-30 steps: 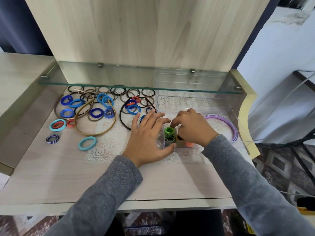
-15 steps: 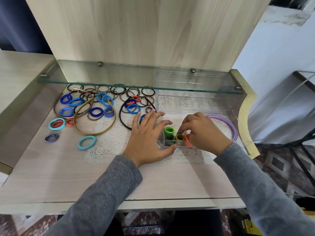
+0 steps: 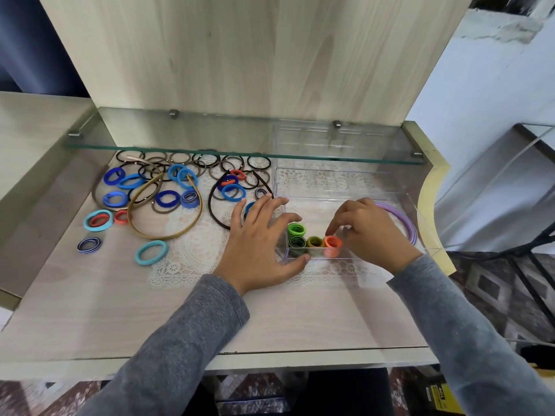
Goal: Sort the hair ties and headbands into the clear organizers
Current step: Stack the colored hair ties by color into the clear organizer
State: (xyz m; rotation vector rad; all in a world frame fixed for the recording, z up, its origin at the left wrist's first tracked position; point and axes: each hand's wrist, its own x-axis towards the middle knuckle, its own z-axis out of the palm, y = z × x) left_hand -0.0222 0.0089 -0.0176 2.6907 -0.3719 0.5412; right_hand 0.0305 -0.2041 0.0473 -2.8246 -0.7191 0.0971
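Observation:
A small clear organizer (image 3: 312, 256) stands at the front left inside a large clear tray (image 3: 336, 195). It holds upright green hair ties (image 3: 295, 229), an olive one (image 3: 314, 242) and an orange one (image 3: 333, 243). My left hand (image 3: 258, 241) lies spread on the table, thumb and index finger touching the small organizer's left end. My right hand (image 3: 369, 232) is curled over its right end, fingertips pinching the orange tie. A purple headband (image 3: 404, 219) lies in the tray behind my right hand. Loose blue, teal and black ties (image 3: 168, 198) and a gold headband (image 3: 168, 235) lie to the left.
A glass shelf (image 3: 240, 136) overhangs the back of the table, with another clear organizer (image 3: 327, 139) on it. A black headband (image 3: 214, 211) lies just left of my left hand. A lace doily (image 3: 192, 253) covers the middle. The table's right edge (image 3: 432, 205) curves close to the tray.
My right hand has shifted to the right along the small organizer, uncovering the olive and orange ties. My left hand has stayed against the organizer's left end.

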